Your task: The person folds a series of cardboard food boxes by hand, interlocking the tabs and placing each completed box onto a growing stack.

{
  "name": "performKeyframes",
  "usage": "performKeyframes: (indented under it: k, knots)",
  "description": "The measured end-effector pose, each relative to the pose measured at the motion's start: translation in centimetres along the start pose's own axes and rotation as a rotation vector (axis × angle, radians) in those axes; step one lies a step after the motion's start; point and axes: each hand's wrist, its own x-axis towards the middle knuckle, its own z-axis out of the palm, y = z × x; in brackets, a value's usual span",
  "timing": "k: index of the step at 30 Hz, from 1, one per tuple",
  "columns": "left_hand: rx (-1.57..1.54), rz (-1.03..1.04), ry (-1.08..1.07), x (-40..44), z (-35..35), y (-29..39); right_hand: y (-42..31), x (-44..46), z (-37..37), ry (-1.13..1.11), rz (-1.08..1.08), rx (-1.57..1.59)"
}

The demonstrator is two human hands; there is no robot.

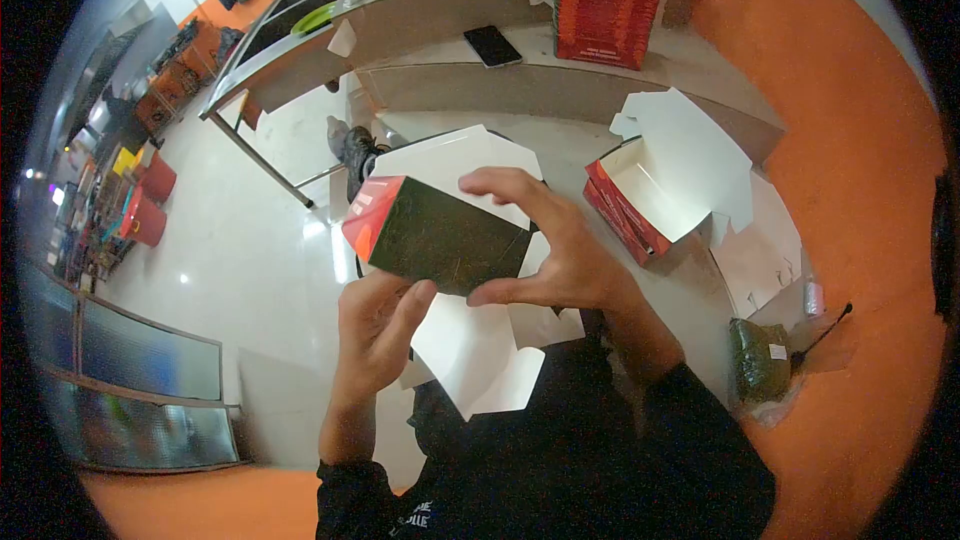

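The left hand, partly closed, grips the carton, seemingly for steadiness; the right hand spreads widely around its side.

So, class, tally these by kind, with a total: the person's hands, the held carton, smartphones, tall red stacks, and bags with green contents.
Hands: 2 (left hand, right hand)
Held carton: 1
Smartphone: 1
Tall red stack: 1
Green-filled bag: 1
Total: 6

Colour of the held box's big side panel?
Big side panel: very dark green, best seen in the head view.
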Motion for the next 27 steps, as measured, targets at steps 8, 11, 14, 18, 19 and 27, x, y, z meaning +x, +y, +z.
performKeyframes:
  k: [8, 11, 14, 18, 19, 27]
  knots:
    - [0.590, 0.524, 0.226, 1.0, -3.6, -1.2, 0.5, 1.2, -3.6, -0.104, 0.139, 0.105]
    - [0.416, 0.380, -0.102, 4.6, -4.4, -3.4, 1.9, 1.7, -2.7, -0.189, 0.063, 0.231]
    - [0.419, 0.252, -0.088, 5.0, -3.1, -3.4, 3.3, 1.7, -2.3, 0.075, 0.133, 0.269]
    - [0.326, 0.130, 0.288, 7.7, -4.6, -6.6, -0.7, -0.5, -4.9, 0.635, 0.198, -0.026]
    - [0.227, 0.029, 0.339, 8.2, -4.7, -6.1, -3.2, -1.6, -4.8, 0.754, 0.139, -0.090]
    - [-0.336, -0.366, 0.116, 7.2, -1.5, -7.6, -1.2, -6.4, 6.0, -0.030, 0.260, -0.417]
